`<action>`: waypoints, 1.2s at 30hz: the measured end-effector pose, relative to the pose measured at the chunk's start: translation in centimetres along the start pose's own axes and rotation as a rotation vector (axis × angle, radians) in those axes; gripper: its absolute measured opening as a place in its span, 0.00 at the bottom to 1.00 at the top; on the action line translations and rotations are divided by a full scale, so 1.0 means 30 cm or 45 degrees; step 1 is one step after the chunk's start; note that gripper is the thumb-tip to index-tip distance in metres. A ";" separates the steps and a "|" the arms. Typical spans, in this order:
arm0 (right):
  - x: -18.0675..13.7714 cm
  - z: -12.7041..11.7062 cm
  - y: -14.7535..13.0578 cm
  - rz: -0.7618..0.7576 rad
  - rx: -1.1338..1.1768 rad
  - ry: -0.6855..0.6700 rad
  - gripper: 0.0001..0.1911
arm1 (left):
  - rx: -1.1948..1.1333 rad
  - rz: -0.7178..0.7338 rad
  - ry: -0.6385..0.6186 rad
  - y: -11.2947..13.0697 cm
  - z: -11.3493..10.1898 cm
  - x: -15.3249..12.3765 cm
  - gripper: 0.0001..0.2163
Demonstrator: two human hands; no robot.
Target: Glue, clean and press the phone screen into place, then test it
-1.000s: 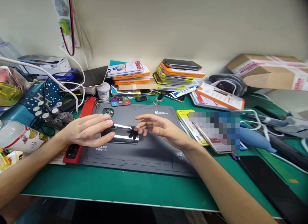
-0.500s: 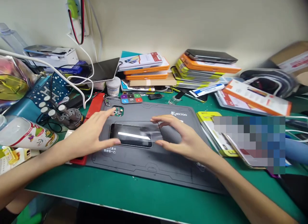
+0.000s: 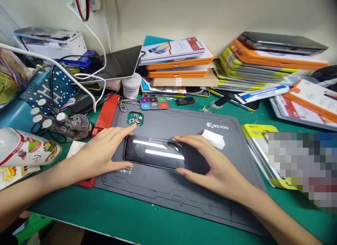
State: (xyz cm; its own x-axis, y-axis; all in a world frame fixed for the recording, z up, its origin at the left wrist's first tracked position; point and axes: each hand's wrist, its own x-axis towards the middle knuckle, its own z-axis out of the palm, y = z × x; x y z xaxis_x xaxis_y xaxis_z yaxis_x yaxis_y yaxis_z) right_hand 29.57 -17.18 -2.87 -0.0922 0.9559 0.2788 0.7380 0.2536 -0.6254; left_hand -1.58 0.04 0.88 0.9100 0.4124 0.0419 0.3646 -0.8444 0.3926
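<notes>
Black phone [image 3: 154, 153] lies flat on the grey mat [image 3: 147, 183], between the hands — long axis left to right, right end slightly nearer. Left hand [image 3: 102, 154] spread about its left end, right hand [image 3: 219, 167] spread about its right; fingertip contact unclear — neither hand plainly closer.

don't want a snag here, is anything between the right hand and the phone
Nothing visible is: the right hand is at one end of the phone. The white piece on the mat lies on that hand's far side.
</notes>
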 end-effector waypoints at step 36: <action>-0.002 0.010 0.000 -0.030 -0.143 -0.066 0.35 | 0.017 -0.031 -0.056 0.009 -0.018 0.007 0.37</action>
State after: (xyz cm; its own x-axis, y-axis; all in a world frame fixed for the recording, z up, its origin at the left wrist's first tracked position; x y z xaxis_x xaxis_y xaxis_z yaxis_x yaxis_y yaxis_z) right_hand 29.37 -17.18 -3.08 -0.1426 0.9571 0.2522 0.8052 0.2603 -0.5328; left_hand -1.39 0.11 1.49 0.9085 0.4178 -0.0078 0.3891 -0.8390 0.3805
